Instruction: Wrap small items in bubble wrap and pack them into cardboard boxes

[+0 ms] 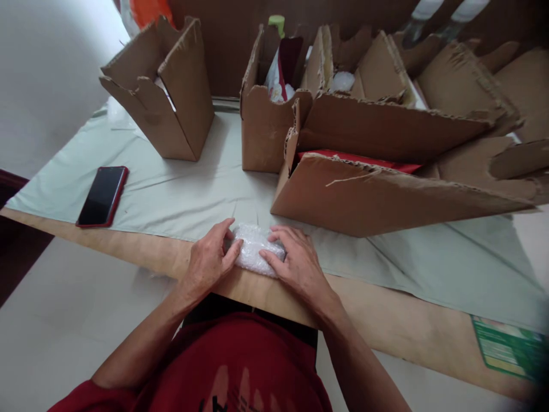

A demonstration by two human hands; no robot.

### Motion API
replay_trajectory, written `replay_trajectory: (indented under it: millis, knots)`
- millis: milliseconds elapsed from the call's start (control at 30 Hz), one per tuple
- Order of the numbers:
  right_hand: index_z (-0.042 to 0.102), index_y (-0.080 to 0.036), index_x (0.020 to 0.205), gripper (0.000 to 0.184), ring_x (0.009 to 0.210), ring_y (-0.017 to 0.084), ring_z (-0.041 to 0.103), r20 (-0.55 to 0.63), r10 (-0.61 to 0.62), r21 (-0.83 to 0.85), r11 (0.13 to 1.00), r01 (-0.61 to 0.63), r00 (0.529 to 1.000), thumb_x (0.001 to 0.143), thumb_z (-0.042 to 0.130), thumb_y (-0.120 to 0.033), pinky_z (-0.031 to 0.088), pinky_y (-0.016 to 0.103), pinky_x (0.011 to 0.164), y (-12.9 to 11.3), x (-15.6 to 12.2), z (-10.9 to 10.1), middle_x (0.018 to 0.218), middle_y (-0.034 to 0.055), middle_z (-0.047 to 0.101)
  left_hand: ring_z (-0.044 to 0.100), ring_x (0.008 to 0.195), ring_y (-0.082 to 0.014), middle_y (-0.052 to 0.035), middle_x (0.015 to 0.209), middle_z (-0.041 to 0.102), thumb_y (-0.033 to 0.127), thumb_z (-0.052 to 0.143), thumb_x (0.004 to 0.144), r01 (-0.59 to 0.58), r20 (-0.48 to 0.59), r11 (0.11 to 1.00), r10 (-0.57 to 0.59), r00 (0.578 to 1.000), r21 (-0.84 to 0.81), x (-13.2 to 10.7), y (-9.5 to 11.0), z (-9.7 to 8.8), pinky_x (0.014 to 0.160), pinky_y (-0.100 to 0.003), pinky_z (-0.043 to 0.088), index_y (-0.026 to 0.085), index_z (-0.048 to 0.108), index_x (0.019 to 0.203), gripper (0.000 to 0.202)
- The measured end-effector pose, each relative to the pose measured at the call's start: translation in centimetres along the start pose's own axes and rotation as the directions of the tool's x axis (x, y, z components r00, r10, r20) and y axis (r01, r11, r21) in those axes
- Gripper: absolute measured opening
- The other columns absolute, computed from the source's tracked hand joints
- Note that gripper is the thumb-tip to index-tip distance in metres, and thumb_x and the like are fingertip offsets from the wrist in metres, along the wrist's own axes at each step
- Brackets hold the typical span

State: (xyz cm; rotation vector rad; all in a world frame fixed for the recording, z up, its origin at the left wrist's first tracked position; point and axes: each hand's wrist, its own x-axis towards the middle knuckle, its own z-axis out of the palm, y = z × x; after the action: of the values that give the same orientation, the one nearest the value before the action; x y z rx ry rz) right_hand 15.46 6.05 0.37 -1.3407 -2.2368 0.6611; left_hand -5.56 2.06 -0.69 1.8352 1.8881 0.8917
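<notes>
A small flat packet of bubble wrap (256,247) lies at the table's front edge, partly on the cloth and partly on bare wood. My left hand (211,256) grips its left end between thumb and fingers. At the right end, my right hand (295,258) holds it the same way, with the thumb on top. Whatever the bubble wrap may contain cannot be made out.
A phone (103,196) in a red case lies to the left. Behind it stands a cardboard box (171,109). More cardboard holders (386,194) fill the right back, one with a red item (364,161). A green printed packet (506,346) lies at the right edge.
</notes>
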Motion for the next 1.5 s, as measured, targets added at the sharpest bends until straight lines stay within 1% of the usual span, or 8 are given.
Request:
replay_trajectory:
  millis: [267,433,633,767,900,1100,1267,1500]
  knots:
    - [0.063,-0.024,0.102,0.011,0.089,0.018,0.068,-0.083,0.063,0.364,0.931,-0.028,0.995,0.091,0.065,-0.025,0.054,0.031,0.081,-1.4,-2.3,0.3,0.100,0.0030,0.073,0.069,0.103,-0.0215,-0.0114,0.121,0.069,0.031,0.068,0.090,-0.001,-0.064,0.956,-0.019,0.998,-0.292,-1.2,-0.3,-0.5,0.085,-0.035,0.060,0.020,0.057,0.138,0.050]
    - [0.064,-0.025,0.109,0.021,0.092,0.019,0.071,-0.218,0.183,0.446,0.892,-0.069,0.959,0.091,0.069,-0.033,0.058,0.032,0.082,-1.4,-4.1,0.9,0.104,0.0044,0.074,0.072,0.101,-0.0209,-0.0122,0.118,0.072,0.031,0.064,0.095,0.152,0.220,0.755,-0.011,0.975,-0.638,-1.6,0.7,-1.8,0.087,-0.035,0.061,0.020,0.035,0.159,0.072]
    - [0.050,-0.026,0.147,0.072,0.130,0.028,0.063,-0.044,0.060,0.406,0.913,-0.037,0.997,0.082,0.080,-0.034,0.053,0.047,0.109,-1.3,-4.5,-2.4,0.144,0.0121,0.064,0.068,0.078,-0.0147,-0.0050,0.103,0.074,0.019,0.063,0.089,-0.032,0.274,0.906,0.161,0.948,-0.422,-1.2,3.5,-3.3,0.066,-0.023,0.058,0.025,0.050,0.152,0.064]
    - [0.066,-0.025,0.124,0.039,0.101,0.021,0.073,0.090,0.007,0.478,0.877,-0.049,0.996,0.085,0.073,-0.025,0.059,0.034,0.090,-1.9,-4.1,-3.7,0.115,0.0053,0.077,0.070,0.083,-0.0169,-0.0059,0.109,0.075,0.021,0.065,0.089,-0.149,0.275,0.892,0.285,0.918,-0.428,-1.1,4.2,-3.1,0.080,-0.030,0.061,0.029,0.049,0.153,0.067]
    - [0.064,-0.024,0.100,0.019,0.079,0.016,0.069,-0.060,0.220,0.645,0.753,-0.130,0.974,0.084,0.073,-0.029,0.058,0.025,0.071,-2.0,-4.2,-3.0,0.090,0.0013,0.073,0.068,0.116,-0.0257,-0.0124,0.129,0.069,0.034,0.076,0.085,0.024,0.197,0.719,0.157,0.968,-0.695,-1.6,3.4,-1.5,0.102,-0.040,0.056,0.027,0.038,0.159,0.084]
    - [0.063,-0.023,0.101,0.023,0.084,0.017,0.071,-0.036,0.253,0.658,0.734,-0.167,0.967,0.082,0.074,-0.031,0.060,0.029,0.076,-0.2,-4.9,-3.4,0.094,0.0025,0.073,0.063,0.076,-0.0166,-0.0047,0.090,0.071,0.030,0.065,0.086,0.432,0.593,0.668,0.016,0.805,-0.606,-2.8,4.3,0.3,0.068,-0.026,0.051,0.016,0.073,0.112,0.030]
    - [0.052,-0.028,0.145,0.070,0.121,0.024,0.068,0.063,0.117,0.496,0.858,-0.133,0.991,0.080,0.078,-0.026,0.055,0.039,0.104,1.1,-5.5,-6.3,0.134,0.0086,0.071,0.068,0.090,-0.0185,-0.0031,0.101,0.075,0.012,0.054,0.078,0.298,0.597,0.767,0.136,0.791,-0.568,-1.7,6.1,-0.1,0.082,-0.028,0.053,0.020,0.074,0.114,0.042]
    - [0.071,-0.025,0.103,0.024,0.085,0.017,0.071,0.238,0.053,0.338,0.932,-0.134,0.970,0.086,0.059,-0.012,0.053,0.026,0.077,1.2,-5.7,-8.6,0.095,-0.0006,0.077,0.071,0.117,-0.0267,-0.0063,0.132,0.073,0.016,0.069,0.080,-0.017,0.543,0.895,0.285,0.790,-0.445,0.2,6.2,-1.5,0.100,-0.037,0.058,0.028,0.065,0.137,0.058]
